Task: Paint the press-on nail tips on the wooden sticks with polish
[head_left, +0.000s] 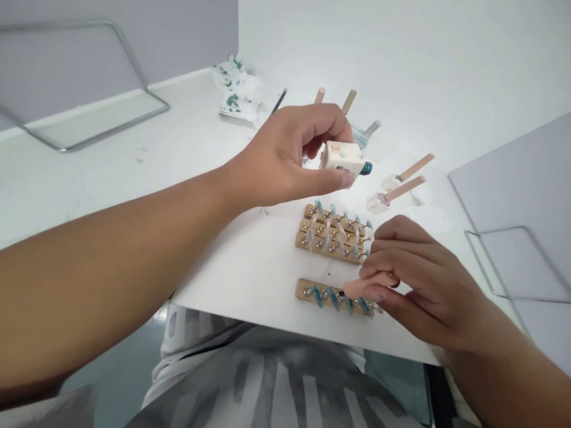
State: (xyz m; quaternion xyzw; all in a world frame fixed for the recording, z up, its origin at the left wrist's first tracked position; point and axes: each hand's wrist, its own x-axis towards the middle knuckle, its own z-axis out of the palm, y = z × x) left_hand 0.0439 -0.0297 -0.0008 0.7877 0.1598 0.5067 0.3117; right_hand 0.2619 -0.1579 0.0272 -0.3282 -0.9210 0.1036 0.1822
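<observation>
My left hand (pixel 307 151) is closed around a square white nail polish bottle (pixel 342 156), tipped on its side. Its dark teal threaded neck (pixel 366 168) points right and carries no cap. Between the thumb and fingers of my right hand (pixel 414 279) is a pinkish nail polish brush cap (pixel 372 285). The dark brush end lies over the nearest wooden holder (pixel 301 289), where several teal nail tips (pixel 332 297) stand on metal posts; I cannot tell whether it touches one. Behind that holder, more wooden holders (pixel 330 246) carry teal and clear nail tips.
White bottles (pixel 377 203) with long beige caps stand at the right, and more capped sticks (pixel 350 101) rise behind my left hand. Teal-stained crumpled tissue (pixel 236 89) lies at the back left. Bent metal frames (pixel 111 128) stand at both sides of the white table (pixel 250 267).
</observation>
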